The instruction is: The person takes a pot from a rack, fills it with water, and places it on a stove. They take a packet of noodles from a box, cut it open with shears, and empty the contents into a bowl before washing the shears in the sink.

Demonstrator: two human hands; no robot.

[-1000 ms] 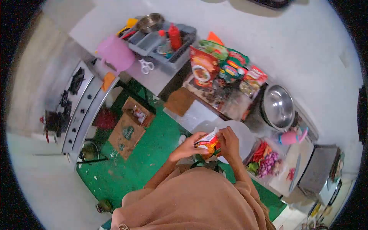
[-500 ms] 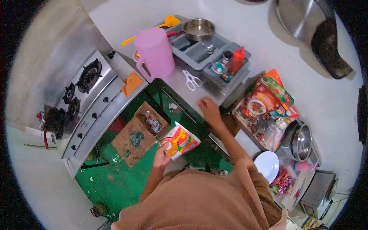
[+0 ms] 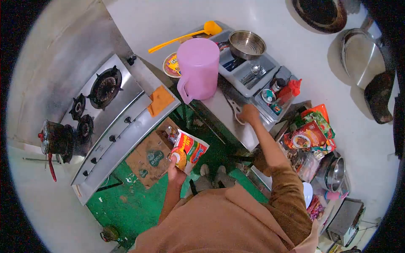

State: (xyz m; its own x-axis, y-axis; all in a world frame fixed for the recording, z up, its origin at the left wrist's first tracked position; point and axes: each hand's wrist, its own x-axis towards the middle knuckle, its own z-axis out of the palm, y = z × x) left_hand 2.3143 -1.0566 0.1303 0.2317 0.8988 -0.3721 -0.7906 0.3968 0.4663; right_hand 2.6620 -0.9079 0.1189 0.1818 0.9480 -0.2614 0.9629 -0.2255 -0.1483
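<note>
A white, red and green food packet [image 3: 190, 151], which looks like instant noodles, is pinched at its lower left edge by my left hand [image 3: 175, 172]. It is held up over the floor, in front of my body. On the metal counter, my right hand [image 3: 249, 114] is closed on the handle of the white scissors [image 3: 237, 110]. The blades point away toward the cutlery tray and still appear to lie on the counter. My fingers hide part of the handle.
A pink pitcher [image 3: 198, 69] stands left of the grey cutlery tray [image 3: 249, 89], which carries a steel bowl [image 3: 247, 44]. The condiment box holds a red-capped bottle [image 3: 289, 92]. A gas stove [image 3: 114, 114] is at left, a cardboard box [image 3: 147, 162] on the floor.
My right hand has reached forward to the counter and taken hold of the scissors' handle. The packet remains in my left hand, turned slightly. The camera view has shifted.
</note>
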